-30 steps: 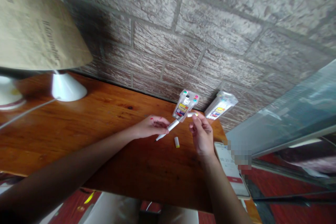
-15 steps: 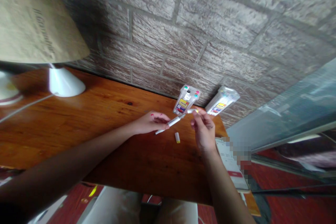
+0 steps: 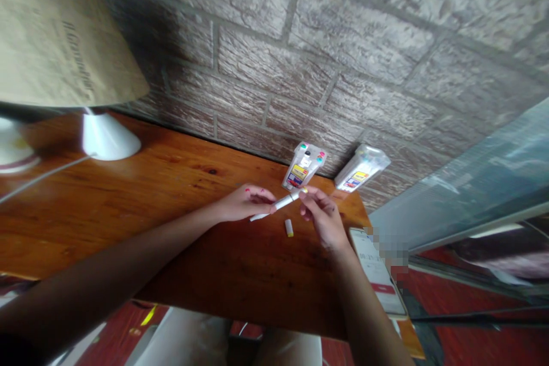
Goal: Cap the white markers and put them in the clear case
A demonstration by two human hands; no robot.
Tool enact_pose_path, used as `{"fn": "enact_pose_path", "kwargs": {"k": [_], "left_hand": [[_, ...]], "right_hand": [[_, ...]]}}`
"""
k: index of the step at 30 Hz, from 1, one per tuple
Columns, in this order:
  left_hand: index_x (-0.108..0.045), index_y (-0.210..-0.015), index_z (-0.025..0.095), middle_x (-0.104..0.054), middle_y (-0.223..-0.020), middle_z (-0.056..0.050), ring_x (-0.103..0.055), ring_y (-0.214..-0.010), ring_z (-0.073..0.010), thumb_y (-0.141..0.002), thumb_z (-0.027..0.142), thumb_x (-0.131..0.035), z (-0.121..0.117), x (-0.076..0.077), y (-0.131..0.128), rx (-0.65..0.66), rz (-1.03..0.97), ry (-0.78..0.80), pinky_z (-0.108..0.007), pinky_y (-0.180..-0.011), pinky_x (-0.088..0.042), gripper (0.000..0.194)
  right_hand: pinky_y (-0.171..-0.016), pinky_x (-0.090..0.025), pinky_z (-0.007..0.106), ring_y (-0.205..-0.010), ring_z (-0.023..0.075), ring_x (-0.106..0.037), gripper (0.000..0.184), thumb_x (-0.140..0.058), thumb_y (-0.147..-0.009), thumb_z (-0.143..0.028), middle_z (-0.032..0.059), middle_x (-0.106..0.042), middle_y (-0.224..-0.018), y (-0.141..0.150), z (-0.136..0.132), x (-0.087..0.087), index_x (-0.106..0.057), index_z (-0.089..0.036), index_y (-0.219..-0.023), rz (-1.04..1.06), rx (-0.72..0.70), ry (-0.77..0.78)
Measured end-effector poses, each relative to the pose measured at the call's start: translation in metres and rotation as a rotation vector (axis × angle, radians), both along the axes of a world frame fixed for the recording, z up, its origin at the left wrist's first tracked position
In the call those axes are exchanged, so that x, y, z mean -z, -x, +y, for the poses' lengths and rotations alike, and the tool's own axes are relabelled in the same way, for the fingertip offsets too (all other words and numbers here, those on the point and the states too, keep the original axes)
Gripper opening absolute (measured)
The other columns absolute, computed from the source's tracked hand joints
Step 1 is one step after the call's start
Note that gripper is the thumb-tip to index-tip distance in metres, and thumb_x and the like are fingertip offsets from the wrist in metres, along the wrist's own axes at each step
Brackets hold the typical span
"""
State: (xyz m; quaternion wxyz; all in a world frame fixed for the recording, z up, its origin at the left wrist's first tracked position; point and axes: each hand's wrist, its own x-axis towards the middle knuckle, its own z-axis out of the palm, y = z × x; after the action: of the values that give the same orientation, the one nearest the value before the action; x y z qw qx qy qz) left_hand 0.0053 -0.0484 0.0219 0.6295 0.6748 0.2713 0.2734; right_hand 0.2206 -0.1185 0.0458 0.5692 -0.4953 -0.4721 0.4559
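My left hand (image 3: 251, 203) pinches the white barrel of a marker pen (image 3: 281, 203), whose lower left end is uncapped. On the marker's upper right end sits a white cap with a yellow tip (image 3: 302, 191), closed in the fingers of my right hand (image 3: 321, 214). A second white cap with a yellow end (image 3: 289, 228) lies on the wooden table (image 3: 240, 263) below the marker. Just behind the hands stands a clear marker case (image 3: 303, 166) with several coloured ends showing.
Another clear case (image 3: 361, 168) stands by the wall to the right. A phone (image 3: 380, 274) lies at the table's right edge. On the left are a lamp (image 3: 109, 137) with its cord and a white cup-like object (image 3: 15, 146). A brick-patterned wall (image 3: 274, 63) bounds the back.
My right hand has moved left and down, bringing the cap from apart onto the marker's upper end. My left hand has barely moved.
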Motion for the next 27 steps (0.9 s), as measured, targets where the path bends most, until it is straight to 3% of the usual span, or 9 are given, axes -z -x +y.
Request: {"fn": "enact_pose_path", "kwargs": {"k": [3,8,16,23,27], "left_hand": [[-0.078,-0.099,0.015,-0.075,-0.076,-0.003,-0.064,-0.064,-0.0146,-0.075,0.039,-0.079,-0.002,-0.001,0.000,0.025,0.004,-0.014,-0.023,-0.060,-0.047,0.034],[-0.079,-0.097,0.016,-0.079,-0.093,-0.007,-0.071,-0.084,-0.0193,-0.074,0.041,-0.080,-0.006,-0.004,-0.003,0.048,-0.053,-0.029,-0.028,-0.078,-0.053,0.034],[-0.079,-0.095,0.016,-0.079,-0.090,-0.006,-0.071,-0.081,-0.0184,-0.074,0.040,-0.081,-0.002,0.001,-0.004,0.054,-0.026,-0.050,-0.028,-0.079,-0.053,0.032],[-0.079,-0.096,0.016,-0.080,-0.094,-0.006,-0.072,-0.083,-0.0183,-0.078,0.035,-0.078,-0.008,0.001,-0.005,0.099,-0.041,-0.135,-0.028,-0.079,-0.053,0.026],[-0.079,-0.095,0.016,-0.080,-0.094,-0.007,-0.072,-0.087,-0.0188,-0.079,0.037,-0.077,-0.006,0.004,-0.007,0.098,-0.058,-0.130,-0.029,-0.083,-0.053,0.026]], "right_hand": [[-0.048,-0.036,0.022,-0.053,0.0093,-0.050,0.028,-0.083,-0.071,-0.041,-0.0049,-0.061,-0.064,0.001,-0.002,-0.002,-0.071,-0.023,-0.089,0.003,-0.037,-0.011],[-0.050,-0.042,0.023,-0.058,0.0108,-0.053,0.031,-0.085,-0.068,-0.042,-0.0019,-0.068,-0.075,0.013,-0.007,-0.004,-0.073,-0.023,-0.088,-0.064,-0.172,0.012],[-0.048,-0.036,0.024,-0.054,0.0086,-0.044,0.026,-0.087,-0.067,-0.039,-0.0025,-0.066,-0.073,0.011,-0.003,0.002,-0.075,-0.022,-0.084,0.033,-0.049,-0.051],[-0.070,-0.054,0.035,-0.075,0.0185,-0.060,0.041,-0.079,-0.072,-0.057,0.0026,-0.068,-0.084,0.023,-0.007,0.003,-0.074,-0.027,-0.100,0.098,-0.148,-0.027],[-0.067,-0.053,0.035,-0.067,0.0173,-0.056,0.037,-0.078,-0.074,-0.057,-0.0012,-0.056,-0.070,0.028,-0.005,-0.002,-0.069,-0.026,-0.094,0.208,-0.162,-0.004]]}}
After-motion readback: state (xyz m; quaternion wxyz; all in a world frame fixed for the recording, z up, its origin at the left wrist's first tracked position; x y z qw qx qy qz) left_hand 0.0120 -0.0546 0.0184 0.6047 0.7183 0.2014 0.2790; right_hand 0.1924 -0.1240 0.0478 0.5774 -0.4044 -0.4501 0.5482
